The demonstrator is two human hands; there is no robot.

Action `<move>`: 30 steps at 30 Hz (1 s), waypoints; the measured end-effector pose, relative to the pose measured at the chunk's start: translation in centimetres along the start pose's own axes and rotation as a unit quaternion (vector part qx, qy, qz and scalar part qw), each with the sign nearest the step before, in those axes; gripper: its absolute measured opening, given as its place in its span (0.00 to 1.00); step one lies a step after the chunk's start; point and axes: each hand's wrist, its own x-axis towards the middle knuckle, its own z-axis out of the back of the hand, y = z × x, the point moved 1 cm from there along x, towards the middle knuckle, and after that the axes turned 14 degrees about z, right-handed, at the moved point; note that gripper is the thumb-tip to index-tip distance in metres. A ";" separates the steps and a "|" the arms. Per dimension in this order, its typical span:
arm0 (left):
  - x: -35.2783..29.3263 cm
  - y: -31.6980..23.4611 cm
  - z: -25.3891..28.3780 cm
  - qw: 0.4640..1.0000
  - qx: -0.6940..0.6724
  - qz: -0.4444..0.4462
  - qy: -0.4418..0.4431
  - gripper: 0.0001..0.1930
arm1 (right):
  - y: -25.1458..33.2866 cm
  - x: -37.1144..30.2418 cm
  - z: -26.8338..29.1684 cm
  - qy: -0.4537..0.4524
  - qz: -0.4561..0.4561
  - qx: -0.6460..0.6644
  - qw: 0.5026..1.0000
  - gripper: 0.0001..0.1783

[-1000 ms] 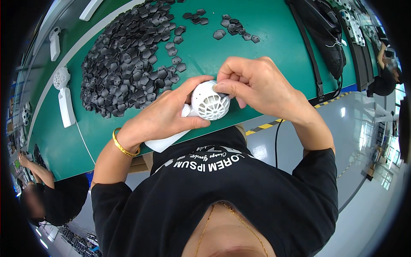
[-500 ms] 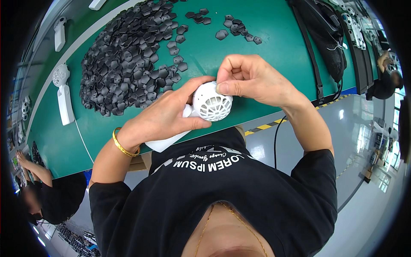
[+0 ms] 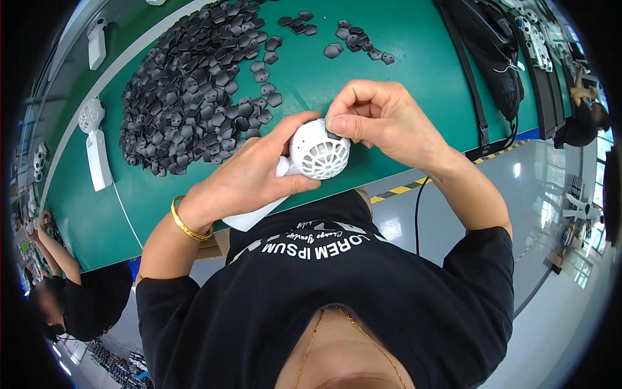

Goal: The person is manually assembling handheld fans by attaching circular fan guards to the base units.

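Note:
My left hand is wrapped round a white handheld device with a round grilled head, its look like that of a small fan. The device's flat white handle sticks out below that hand. Thumb and bent fingers of my right hand pinch a small black piece against the upper right of the round head. Only a dark edge of it shows under the thumb. Across the green table lies a big heap of black pentagon pieces, beyond my left hand.
Several loose black pentagon pieces lie at the far middle. A similar white device rests on a strip at the left. At the right sit a black bag and its strap. Co-workers are at left and far right.
The round head has shifted slightly left in my left hand. My right thumb has tipped, and a dark edge of the black piece now shows beneath it.

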 end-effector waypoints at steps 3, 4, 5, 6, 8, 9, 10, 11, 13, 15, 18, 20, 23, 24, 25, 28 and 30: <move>0.0 -0.1 0.0 1.000 0.016 -0.005 -0.004 0.39 | -0.2 0.2 0.4 0.030 0.004 -0.007 1.000 0.08; -0.1 -0.1 0.0 1.000 0.016 -0.005 -0.003 0.39 | -0.1 0.4 0.6 0.029 0.004 -0.007 1.000 0.08; -0.1 -0.1 -0.1 1.000 0.015 -0.004 0.000 0.39 | -0.2 0.7 0.9 0.057 -0.012 -0.012 0.998 0.08; -0.1 -0.2 -0.1 1.000 0.015 -0.003 0.004 0.38 | -0.2 1.0 1.2 0.085 -0.028 -0.016 0.996 0.08; -0.1 -0.2 -0.1 1.000 0.015 -0.001 0.009 0.38 | -0.4 1.5 1.7 0.112 -0.044 -0.019 0.993 0.08; -0.1 -0.2 -0.1 1.000 0.013 -0.003 0.009 0.38 | -0.4 1.7 1.8 0.132 -0.032 -0.018 0.991 0.09; 0.0 -0.2 -0.1 1.000 0.011 -0.006 0.009 0.38 | -0.5 2.0 1.9 0.152 -0.019 -0.017 0.988 0.09; 0.0 -0.2 -0.1 1.000 0.008 -0.008 0.009 0.38 | -0.5 2.1 1.9 0.173 -0.007 -0.016 0.985 0.09; 0.0 -0.1 -0.1 1.000 0.005 -0.009 0.008 0.38 | -0.1 2.1 1.8 0.164 -0.020 -0.027 0.986 0.10; 0.0 0.0 -0.1 1.000 -0.005 -0.010 0.003 0.39 | 0.3 2.0 1.7 0.149 -0.045 -0.050 0.987 0.10; 0.0 0.0 -0.2 1.000 0.001 -0.006 -0.004 0.39 | 0.3 1.5 1.3 0.115 -0.039 -0.082 0.989 0.11; 0.0 0.0 -0.3 1.000 0.004 -0.004 -0.006 0.39 | 0.2 1.3 1.1 0.097 -0.036 -0.098 0.990 0.11; -0.1 -0.2 -0.4 1.000 0.015 -0.004 -0.017 0.39 | 0.0 1.1 0.9 0.066 -0.036 -0.117 0.990 0.12; -0.2 -0.2 -0.4 1.000 0.016 -0.004 -0.016 0.39 | 0.1 1.0 0.9 0.066 -0.036 -0.117 0.990 0.12; -0.2 -0.3 -0.5 1.000 0.022 -0.004 -0.021 0.39 | 0.2 0.9 0.8 0.065 -0.044 -0.124 0.989 0.12; -0.2 -0.2 -0.7 0.999 0.034 -0.006 -0.029 0.39 | 0.6 0.7 0.7 0.062 -0.059 -0.137 0.987 0.12; -0.2 -0.1 -0.6 0.999 0.024 -0.011 -0.033 0.39 | 0.8 0.6 0.6 0.054 -0.064 -0.129 0.988 0.12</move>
